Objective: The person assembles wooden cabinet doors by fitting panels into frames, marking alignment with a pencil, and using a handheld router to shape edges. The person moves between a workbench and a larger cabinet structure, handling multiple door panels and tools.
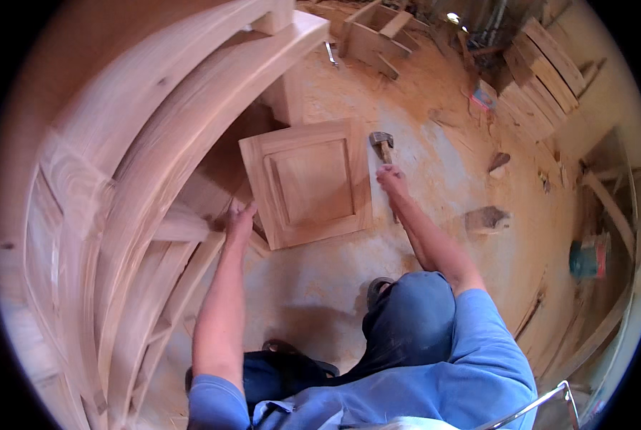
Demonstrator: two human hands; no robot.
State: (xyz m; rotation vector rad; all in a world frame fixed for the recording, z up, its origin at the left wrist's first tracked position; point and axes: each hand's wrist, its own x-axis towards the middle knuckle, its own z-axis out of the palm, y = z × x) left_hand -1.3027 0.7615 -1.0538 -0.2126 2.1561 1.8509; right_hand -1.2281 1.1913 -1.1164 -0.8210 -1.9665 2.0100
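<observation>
A square wooden cabinet door (310,179) with a raised centre panel sits tilted beside a large wooden furniture piece (184,107). My left hand (239,221) is closed at the door's left edge, next to the furniture's lower rail; its fingertips are partly hidden. To the right of the door, my right hand (393,180) is wrapped round the handle of a hammer (381,139). The hammer's dark metal head points away from me, close to the door's right edge, with a small gap between them.
Sawdust covers much of the floor (435,158). A wrench (331,54) and a small wooden frame (378,36) lie at the back. Stacked drawers or boards (542,75) stand far right. Nearer on the right is a green container (585,258). Curved furniture rails fill the left side.
</observation>
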